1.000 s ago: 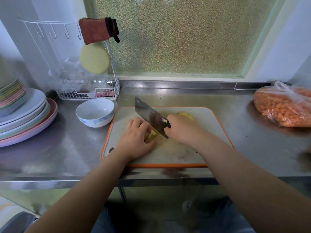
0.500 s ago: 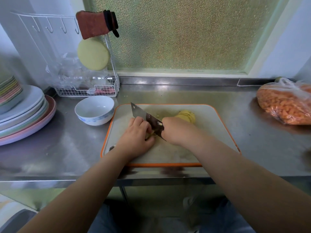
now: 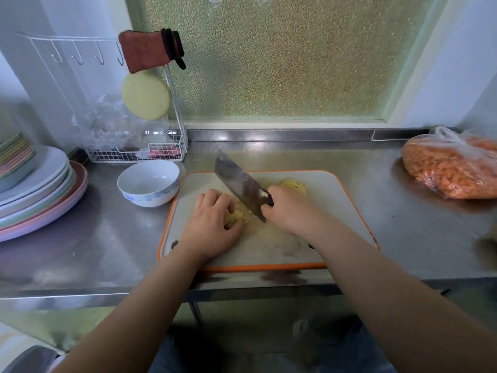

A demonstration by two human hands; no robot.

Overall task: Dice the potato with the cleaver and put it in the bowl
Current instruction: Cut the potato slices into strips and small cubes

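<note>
- Two hands work closely: the right hand [image 3: 290, 208] grips the cleaver [image 3: 242, 185], and the left hand [image 3: 212, 224] curls over potato strips [image 3: 236, 215] on the cutting board [image 3: 336, 200].
- The blade sits beside those knuckles, so a slip could nick them.
- Loose strips could scatter short of the empty bowl [image 3: 149, 183].

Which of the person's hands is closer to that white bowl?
Left. The left hand lies just right of the bowl; the right hand, holding the cleaver, is farther right.
</note>
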